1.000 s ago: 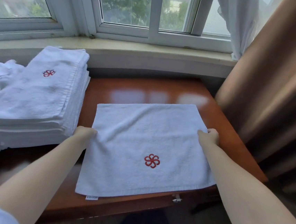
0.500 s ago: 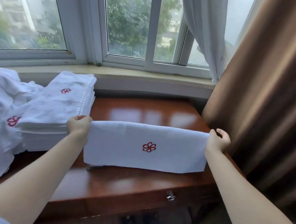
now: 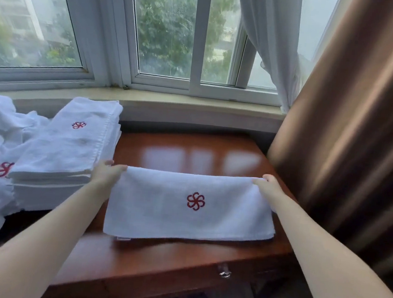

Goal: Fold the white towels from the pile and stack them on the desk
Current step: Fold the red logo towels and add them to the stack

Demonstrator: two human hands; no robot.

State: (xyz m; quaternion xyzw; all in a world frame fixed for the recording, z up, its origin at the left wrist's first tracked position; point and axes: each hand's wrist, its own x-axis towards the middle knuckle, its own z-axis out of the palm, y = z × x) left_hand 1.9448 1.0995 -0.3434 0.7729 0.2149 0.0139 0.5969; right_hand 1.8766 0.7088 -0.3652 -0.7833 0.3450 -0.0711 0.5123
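The white towel (image 3: pixel 191 206) lies folded in half on the desk (image 3: pixel 179 267). The left hand (image 3: pixel 106 172) and right hand (image 3: pixel 267 185) each pinch a far corner. It probably needs 1 more fold, then goes on the stack (image 3: pixel 70 151)

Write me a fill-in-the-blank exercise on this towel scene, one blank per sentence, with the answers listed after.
1. Both hands pinch the far edge of the towel, whose logo is ____ in colour.
2. The folded stack lies on the person's ____ side.
3. The desk is made of ____.
4. The curtain is ____.

Answers: red; left; wood; brown
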